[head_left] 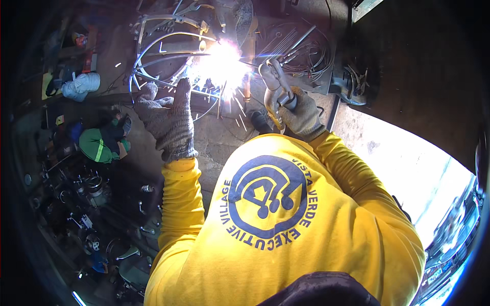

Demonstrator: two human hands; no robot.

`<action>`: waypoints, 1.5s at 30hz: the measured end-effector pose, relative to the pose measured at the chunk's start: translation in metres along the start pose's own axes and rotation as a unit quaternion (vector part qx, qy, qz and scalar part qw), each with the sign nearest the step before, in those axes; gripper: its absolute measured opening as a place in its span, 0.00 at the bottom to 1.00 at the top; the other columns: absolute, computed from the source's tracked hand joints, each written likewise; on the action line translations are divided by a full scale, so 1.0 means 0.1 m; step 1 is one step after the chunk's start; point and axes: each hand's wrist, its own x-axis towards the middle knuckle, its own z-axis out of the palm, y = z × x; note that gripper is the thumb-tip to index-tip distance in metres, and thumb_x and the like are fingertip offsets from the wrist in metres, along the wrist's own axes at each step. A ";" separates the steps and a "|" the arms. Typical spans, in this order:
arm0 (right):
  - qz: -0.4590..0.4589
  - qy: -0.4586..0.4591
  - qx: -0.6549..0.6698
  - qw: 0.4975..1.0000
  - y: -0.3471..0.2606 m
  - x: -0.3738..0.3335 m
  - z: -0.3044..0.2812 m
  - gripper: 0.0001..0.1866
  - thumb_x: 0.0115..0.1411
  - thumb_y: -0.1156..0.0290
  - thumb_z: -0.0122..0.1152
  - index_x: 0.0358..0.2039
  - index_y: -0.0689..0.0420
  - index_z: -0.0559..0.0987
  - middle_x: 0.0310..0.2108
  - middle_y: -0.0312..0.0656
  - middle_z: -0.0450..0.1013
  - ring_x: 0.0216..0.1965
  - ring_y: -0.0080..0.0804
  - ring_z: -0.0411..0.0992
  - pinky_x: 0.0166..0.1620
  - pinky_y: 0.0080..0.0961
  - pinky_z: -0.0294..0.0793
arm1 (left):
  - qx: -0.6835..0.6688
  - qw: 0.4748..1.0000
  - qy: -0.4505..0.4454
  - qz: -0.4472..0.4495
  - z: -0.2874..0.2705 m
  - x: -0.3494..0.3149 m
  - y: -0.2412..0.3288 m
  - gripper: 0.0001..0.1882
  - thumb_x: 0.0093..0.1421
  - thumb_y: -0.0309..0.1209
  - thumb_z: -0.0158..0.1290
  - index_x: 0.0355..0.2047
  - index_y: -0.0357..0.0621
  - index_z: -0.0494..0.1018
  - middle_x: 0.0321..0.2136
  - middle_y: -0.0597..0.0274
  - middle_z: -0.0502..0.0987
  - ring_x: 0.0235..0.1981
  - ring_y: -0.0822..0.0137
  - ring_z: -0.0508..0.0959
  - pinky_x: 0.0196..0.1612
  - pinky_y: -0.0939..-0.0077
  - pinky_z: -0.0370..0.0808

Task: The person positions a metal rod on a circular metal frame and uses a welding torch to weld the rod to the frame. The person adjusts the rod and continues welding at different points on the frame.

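Observation:
My left hand (168,120), in a grey knitted glove, is closed at the near left edge of a round frame of bent metal rods (176,34), its thumb pointing up beside the glare. My right hand (303,115), also gloved, grips a welding electrode holder (278,86) whose head points left toward the work. A white welding arc (219,64) burns at the right side of the frame, and sparks fall toward me. Its glare hides the electrode's tip and the joint. Yellow sleeves cover both my arms.
Thin metal rods (286,46) and coiled wire (319,58) lie right of the arc. A dark metal object (352,84) stands farther right. At left are a pale cloth bundle (84,85), a person in green (97,145), and many metal parts (94,186) below.

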 end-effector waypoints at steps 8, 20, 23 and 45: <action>-0.078 -0.048 -0.066 0.994 0.31 0.05 -0.01 0.19 0.59 0.67 0.68 0.49 0.59 0.78 0.38 0.43 0.81 0.39 0.32 0.81 0.44 0.31 0.80 | 0.096 0.994 0.000 0.054 -0.06 0.06 -0.07 0.48 0.47 0.55 0.76 0.53 0.22 0.74 0.44 0.41 0.80 0.45 0.54 0.81 0.50 0.63 0.79; 0.000 0.059 -0.081 0.995 -0.01 0.00 -0.05 0.20 0.60 0.68 0.61 0.50 0.64 0.78 0.37 0.53 0.82 0.40 0.41 0.83 0.44 0.37 0.80 | 0.096 0.985 -0.141 0.017 -0.17 0.18 0.15 0.31 0.56 0.47 0.71 0.51 0.37 0.79 0.44 0.51 0.83 0.44 0.59 0.82 0.50 0.66 0.79; -0.013 0.049 -0.081 0.995 0.07 -0.01 -0.04 0.20 0.59 0.69 0.62 0.51 0.63 0.79 0.37 0.53 0.82 0.41 0.42 0.83 0.45 0.36 0.80 | 0.071 0.986 -0.140 0.060 -0.19 0.22 0.14 0.32 0.54 0.46 0.74 0.49 0.33 0.79 0.39 0.52 0.84 0.39 0.60 0.83 0.44 0.67 0.80; 0.007 0.002 -0.116 0.993 0.00 -0.01 -0.01 0.26 0.53 0.68 0.69 0.54 0.63 0.79 0.42 0.55 0.82 0.45 0.47 0.83 0.49 0.38 0.82 | 0.078 0.984 0.043 0.154 0.07 0.05 -0.37 0.33 0.54 0.39 0.76 0.52 0.31 0.74 0.50 0.47 0.79 0.48 0.57 0.80 0.55 0.66 0.76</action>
